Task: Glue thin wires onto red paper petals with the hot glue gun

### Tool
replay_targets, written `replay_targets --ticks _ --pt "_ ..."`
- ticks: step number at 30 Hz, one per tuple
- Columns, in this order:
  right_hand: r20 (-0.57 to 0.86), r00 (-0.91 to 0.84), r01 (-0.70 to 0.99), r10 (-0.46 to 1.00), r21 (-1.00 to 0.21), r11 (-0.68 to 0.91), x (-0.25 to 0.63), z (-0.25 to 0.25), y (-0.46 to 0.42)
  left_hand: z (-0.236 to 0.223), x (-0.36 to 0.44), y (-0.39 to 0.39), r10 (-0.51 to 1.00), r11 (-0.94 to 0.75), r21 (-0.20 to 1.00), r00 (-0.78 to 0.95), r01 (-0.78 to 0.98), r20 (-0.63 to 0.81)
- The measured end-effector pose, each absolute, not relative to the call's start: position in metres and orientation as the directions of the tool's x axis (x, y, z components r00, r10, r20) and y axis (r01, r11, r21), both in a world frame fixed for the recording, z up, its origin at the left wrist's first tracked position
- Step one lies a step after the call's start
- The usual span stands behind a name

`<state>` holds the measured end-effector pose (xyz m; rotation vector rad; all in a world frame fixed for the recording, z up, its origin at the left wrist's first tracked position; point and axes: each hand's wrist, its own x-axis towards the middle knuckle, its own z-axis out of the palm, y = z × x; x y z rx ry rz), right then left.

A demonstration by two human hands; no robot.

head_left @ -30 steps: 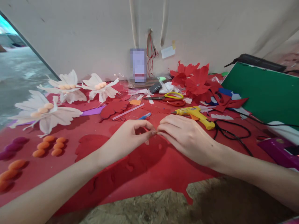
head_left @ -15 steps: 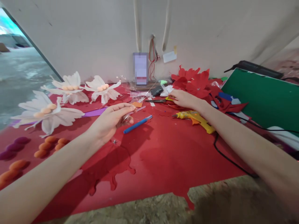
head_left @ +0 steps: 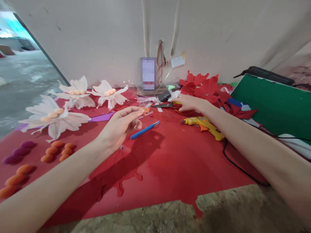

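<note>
My left hand (head_left: 125,124) is raised over the left middle of the red-covered table, thumb and fingers pinched together. What sits in the pinch is too fine to make out. Just beyond its fingertips shows a pale translucent stick (head_left: 147,114). A blue pen (head_left: 145,130) lies to the right of this hand. My right hand (head_left: 188,103) reaches farther back, its fingers closed at the yellow handle of the scissors (head_left: 164,105), whose dark blades point left. Below my right forearm lies a yellow glue gun (head_left: 204,125), its nozzle facing left.
White fabric flowers (head_left: 55,118) and orange pompom rows (head_left: 52,151) lie on the left. Red flowers (head_left: 201,84) stand at the back right, beside a leaning green board (head_left: 274,106). The glue gun's black cable (head_left: 238,168) runs rightward. A phone-like screen (head_left: 148,73) leans against the wall.
My right fingers have closed further around the scissors' handle. My left hand stays pinched in nearly the same place. The whole view has shifted slightly.
</note>
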<state>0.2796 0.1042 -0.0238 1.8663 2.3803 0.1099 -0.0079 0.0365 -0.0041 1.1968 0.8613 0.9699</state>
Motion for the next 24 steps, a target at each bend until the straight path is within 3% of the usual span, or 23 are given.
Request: replay_targets --ticks 7,12,15,17,19,20,24 --pt "0.19 -0.162 0.987 0.968 0.019 0.161 0.279 -0.021 0.097 0.001 -0.009 0.035 0.956 0.083 0.978 0.291 -0.193 -0.024" --pt "0.426 -0.048 0.976 0.903 -0.173 0.134 0.274 -0.005 0.09 0.004 -0.008 0.037 0.983 0.027 0.961 0.18 -0.274 0.024" --pt "0.494 0.013 0.941 0.87 -0.3 0.156 0.26 0.007 0.08 0.006 -0.01 0.038 0.991 -0.014 0.954 0.122 -0.299 0.053" --pt "0.47 0.03 0.876 0.882 -0.437 0.203 0.243 0.016 0.066 0.01 -0.011 0.038 0.992 -0.006 0.959 0.117 -0.285 0.041" --pt "0.318 -0.02 0.625 0.948 -0.736 0.26 0.225 0.024 0.046 0.013 -0.012 0.037 0.993 0.009 0.964 0.12 -0.265 0.023" --pt "0.226 -0.075 0.545 0.971 -0.807 0.23 0.217 0.028 0.034 0.014 -0.012 0.037 0.992 0.015 0.966 0.121 -0.257 0.017" --pt "-0.052 -0.268 0.627 0.962 -0.767 0.134 0.193 0.034 -0.011 0.012 -0.012 0.036 0.988 0.036 0.974 0.158 -0.222 -0.001"
